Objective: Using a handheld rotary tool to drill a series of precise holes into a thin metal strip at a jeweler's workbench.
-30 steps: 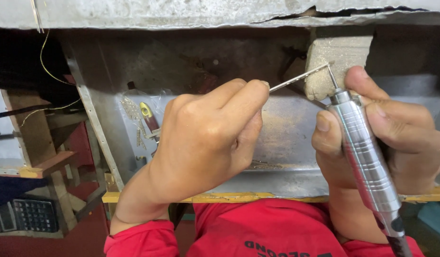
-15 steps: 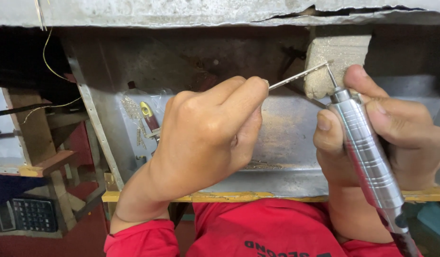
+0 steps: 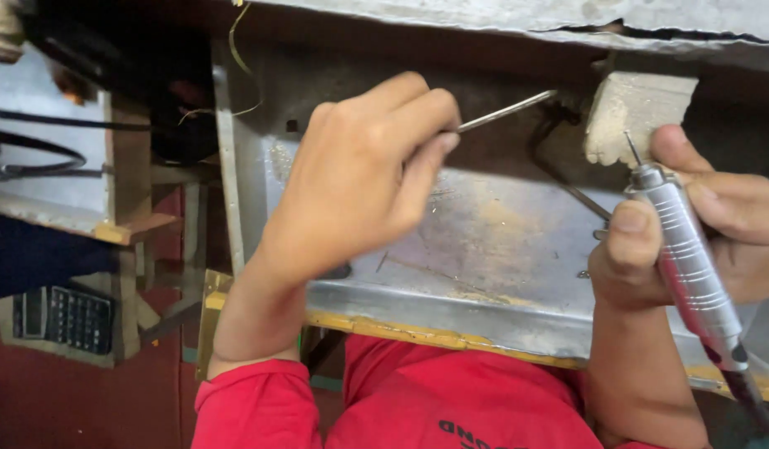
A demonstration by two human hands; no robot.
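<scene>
Head view. The left hand is pinching a thin metal rod between thumb and curled fingers; the fingers are closed together on its near end, and the rod's free tip is pointing away from them toward the dark recess under the bench lip. Half a second back the rod tip was sitting close to the tool's bit; now the two are well apart, the left hand having drawn off to its own side.

The right hand is wrapped around a ribbed silver rotary handpiece, thumb pressed on its near side, fingers clamped behind it. Its fine bit is standing just above the fingertips, right at the lower edge of a pale rough block (touching or only beside it, I cannot tell). A black cable is running off the handpiece's tail below the palm. Judging by this, the rod looks done with at the tool's nose and the bit looks freed to meet the block.

A scuffed steel tray is lying under both hands, with a yellow-edged front rim.

Packages, labels, signs: no packages showing. A dark calculator is lying well off beyond the left wrist, low down. White lettering is showing on the red shirt, below both wrists.
</scene>
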